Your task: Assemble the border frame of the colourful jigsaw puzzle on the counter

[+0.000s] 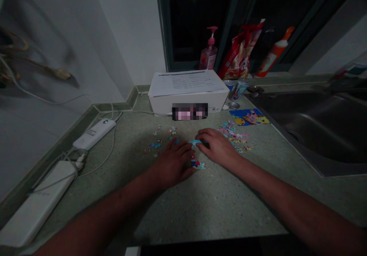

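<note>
A partly joined jigsaw puzzle lies flat on the counter between my two hands, with a light blue strip along its far side. My left hand rests over its left part, fingers stretched out and thumb apart, covering some of it. At the blue strip's right end, my right hand has its thumb and fingers bent around the edge pieces. Loose jigsaw pieces are scattered beyond my left hand. A denser pile of pieces, pink, blue and yellow, lies just beyond my right hand.
Behind the puzzle stands a white box with a paper on top and a phone-like object leaning on it. A colourful card lies near the sink. Cables, a white adapter and a power strip occupy the left side.
</note>
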{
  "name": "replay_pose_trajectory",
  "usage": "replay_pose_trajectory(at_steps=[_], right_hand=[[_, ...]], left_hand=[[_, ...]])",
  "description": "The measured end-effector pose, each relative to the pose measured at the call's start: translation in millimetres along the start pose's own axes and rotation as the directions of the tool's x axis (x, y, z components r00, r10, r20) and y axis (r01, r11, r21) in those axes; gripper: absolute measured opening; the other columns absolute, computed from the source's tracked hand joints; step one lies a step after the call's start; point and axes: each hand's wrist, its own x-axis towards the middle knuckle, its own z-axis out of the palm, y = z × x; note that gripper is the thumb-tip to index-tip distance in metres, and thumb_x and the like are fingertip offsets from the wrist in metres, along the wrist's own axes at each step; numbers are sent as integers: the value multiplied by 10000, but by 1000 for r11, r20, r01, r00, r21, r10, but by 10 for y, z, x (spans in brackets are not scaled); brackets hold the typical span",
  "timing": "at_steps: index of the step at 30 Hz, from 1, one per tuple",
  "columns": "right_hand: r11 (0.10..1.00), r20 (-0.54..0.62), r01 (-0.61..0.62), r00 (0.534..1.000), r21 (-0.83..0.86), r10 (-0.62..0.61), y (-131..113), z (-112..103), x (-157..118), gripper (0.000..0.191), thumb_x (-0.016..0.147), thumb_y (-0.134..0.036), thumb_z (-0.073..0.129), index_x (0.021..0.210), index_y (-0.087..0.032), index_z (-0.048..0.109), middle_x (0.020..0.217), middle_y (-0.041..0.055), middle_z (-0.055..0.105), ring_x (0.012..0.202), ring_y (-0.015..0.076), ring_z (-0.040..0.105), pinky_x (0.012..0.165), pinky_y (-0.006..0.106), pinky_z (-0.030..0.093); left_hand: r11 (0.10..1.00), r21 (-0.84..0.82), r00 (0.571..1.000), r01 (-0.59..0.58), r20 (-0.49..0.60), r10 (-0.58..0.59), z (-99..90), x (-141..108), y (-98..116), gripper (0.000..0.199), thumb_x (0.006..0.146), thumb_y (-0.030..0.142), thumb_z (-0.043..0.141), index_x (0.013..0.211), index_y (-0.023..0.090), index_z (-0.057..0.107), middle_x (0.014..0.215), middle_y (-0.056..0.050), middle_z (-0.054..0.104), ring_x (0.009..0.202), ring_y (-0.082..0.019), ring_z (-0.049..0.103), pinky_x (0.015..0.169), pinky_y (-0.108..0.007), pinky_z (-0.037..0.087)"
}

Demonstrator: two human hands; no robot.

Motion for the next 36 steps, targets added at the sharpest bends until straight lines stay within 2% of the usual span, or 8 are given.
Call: replay_pose_trajectory(at_steps=[7,13,17,23,28,32,36], right_hand=[[1000,5,12,1000,-17,-12,-25,-28,-4,184,980,-226,669,1136,-195,760,1226,145,727,1140,318,690,1005,513,568],[998,6,65,998,-2,-65,-12,-91,-11,213,983,-150,588,1074,-204,773,1258,139,731,1180,307,685,1032,511,554],[1000,-12,3,1000,25,-3,102,-179,-53,249,968,-182,620,1177,-202,754,1263,141,727,1197,316,681,1059,527,550],[997,54,-71,996,-16,72,242,-304,-128,228,971,-240,654,1167,-200,764,1299,157,711,1218,333,677,1078,545,550],[995,98,-74,992,-60,80,251,-275,-134,216,966,-250,674,1150,-193,771,1330,162,708,1245,340,673,1090,536,549],[996,77,-64,995,-54,68,267,-234,-140,204,945,-241,694,1129,-197,772,1314,159,717,1240,344,679,1090,542,554],[999,66,-43,997,-33,45,282,-223,-140,219,925,-252,721,1137,-216,762,1307,143,721,1230,344,680,1083,554,555]], left_hand=[[1000,8,1000,2,7,-2,-14,-7,-1,457,1019,453,644,1404,207,631,1513,-138,630,1482,-341,499,1312,-628,188],[1000,17,1000,-3,-1,3,18,-15,-10,469,1026,466,635,1412,200,623,1514,-131,631,1478,-336,503,1315,-630,186],[1000,30,1000,-5,-17,5,0,-25,-25,480,1034,493,621,1426,217,609,1540,-124,613,1497,-329,485,1314,-628,200],[997,77,996,22,-82,-16,-86,-44,-94,456,1036,452,629,1423,211,607,1556,-128,596,1492,-321,494,1327,-619,179],[998,59,995,-4,-97,9,-52,-37,-97,469,1033,458,632,1428,206,607,1508,-125,635,1461,-319,523,1328,-615,182],[999,41,996,-27,-80,30,-3,-24,-67,494,1029,492,633,1428,202,609,1502,-132,643,1452,-339,530,1302,-635,234],[999,31,998,-29,-58,31,23,-21,-57,463,1026,487,637,1399,213,631,1523,-128,630,1474,-346,510,1299,-640,232]])
